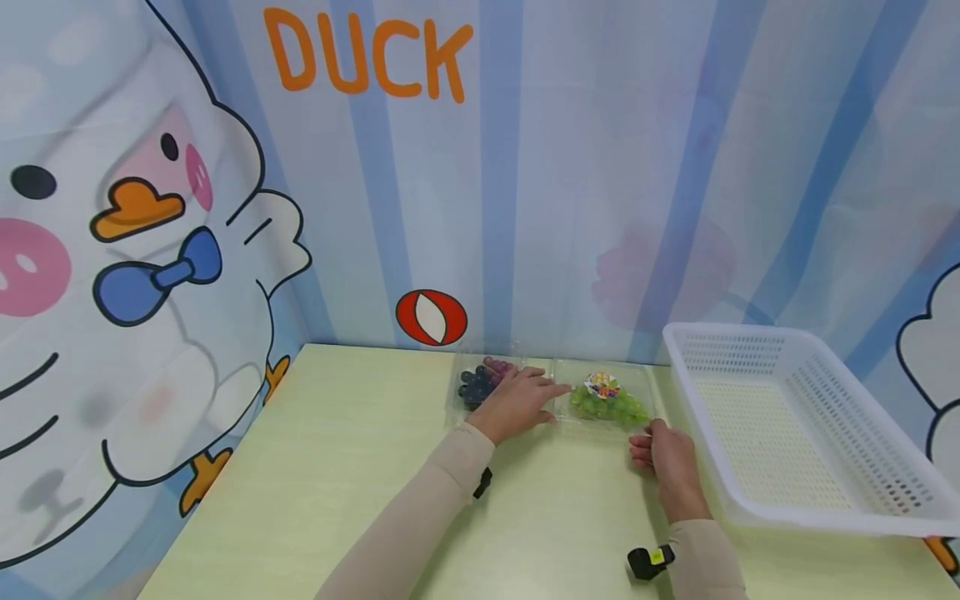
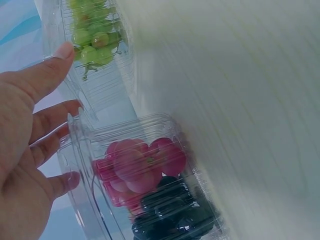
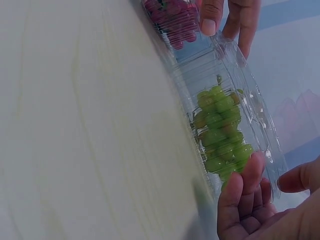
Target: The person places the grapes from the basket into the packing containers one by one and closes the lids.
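Note:
Two clear plastic boxes stand side by side at the back of the table. Dark grapes [image 2: 172, 212] and reddish-pink grapes [image 2: 132, 165] fill the left box [image 1: 454, 400]. Green grapes [image 3: 222, 127] lie in the right box [image 3: 192, 65], which has a round colourful sticker [image 1: 602, 385] on top in the head view. My left hand [image 1: 519, 402] reaches over where the boxes meet, its fingers spread and fairly straight, touching their edges. With thumb and curled fingers, my right hand [image 1: 666, 457] pinches the right box's edge at its near right corner.
A white perforated plastic basket [image 1: 708, 450] stands on the table [image 1: 300, 492] to the right of my right hand. Directly behind the boxes hangs a blue striped cloth [image 1: 555, 208] with a printed duck [image 1: 165, 350] on the left.

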`<state>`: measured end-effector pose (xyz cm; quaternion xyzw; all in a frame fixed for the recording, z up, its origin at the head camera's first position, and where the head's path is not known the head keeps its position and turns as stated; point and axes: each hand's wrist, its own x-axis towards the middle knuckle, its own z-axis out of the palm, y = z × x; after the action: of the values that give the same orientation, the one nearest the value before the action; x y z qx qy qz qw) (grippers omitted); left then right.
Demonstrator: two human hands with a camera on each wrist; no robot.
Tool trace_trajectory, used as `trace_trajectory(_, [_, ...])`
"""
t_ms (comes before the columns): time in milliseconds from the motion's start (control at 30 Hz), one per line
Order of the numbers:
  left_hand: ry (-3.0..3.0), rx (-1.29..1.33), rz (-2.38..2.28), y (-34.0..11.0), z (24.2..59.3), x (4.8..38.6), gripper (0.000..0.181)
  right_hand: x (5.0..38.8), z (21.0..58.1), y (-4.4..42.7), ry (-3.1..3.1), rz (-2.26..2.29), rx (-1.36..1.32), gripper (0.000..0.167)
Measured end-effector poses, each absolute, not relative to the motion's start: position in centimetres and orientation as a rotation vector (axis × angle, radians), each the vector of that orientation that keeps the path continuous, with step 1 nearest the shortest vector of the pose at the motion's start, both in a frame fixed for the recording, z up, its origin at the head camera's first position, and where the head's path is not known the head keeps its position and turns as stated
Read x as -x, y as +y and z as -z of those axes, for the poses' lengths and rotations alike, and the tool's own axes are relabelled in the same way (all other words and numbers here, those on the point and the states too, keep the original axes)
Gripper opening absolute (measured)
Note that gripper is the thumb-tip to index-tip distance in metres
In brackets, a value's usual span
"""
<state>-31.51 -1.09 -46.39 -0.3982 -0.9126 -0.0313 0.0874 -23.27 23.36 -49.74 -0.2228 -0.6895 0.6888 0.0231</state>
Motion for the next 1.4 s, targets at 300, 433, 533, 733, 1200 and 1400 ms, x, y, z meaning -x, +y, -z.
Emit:
trace_trajectory(300, [-2.701, 1.191, 0.105, -1.1, 46.6, 31.7, 0.060, 23.1, 48.9, 22.1, -2.088, -2.222, 0.758, 0.039])
trace_trajectory(433, [-2.703, 1.189, 0.108, -1.0, 46.6, 31.8, 0.060, 23.1, 48.8, 21.5, -2.024, -2.318, 0.740, 0.034])
trace_trajectory(533, [-2.706, 1.185, 0.110, -0.9, 46.6, 31.7, 0.060, 23.2, 49.0, 21.2, -1.976, -2.380, 0.730, 0.029])
trace_trajectory(733, [-2.710, 1.182, 0.106, -1.0, 46.4, 31.6, 0.060, 23.4, 49.1, 20.5, -1.936, -2.427, 0.726, 0.022])
trace_trajectory(1200, [-2.720, 1.181, 0.129, -1.0, 46.7, 31.6, 0.060, 23.8, 49.3, 18.5, -1.921, -2.470, 0.699, 0.025])
trace_trajectory(1400, [-2.718, 1.176, 0.123, -1.0, 46.6, 31.7, 0.060, 23.9, 49.1, 18.0, -1.906, -2.486, 0.707, 0.018])
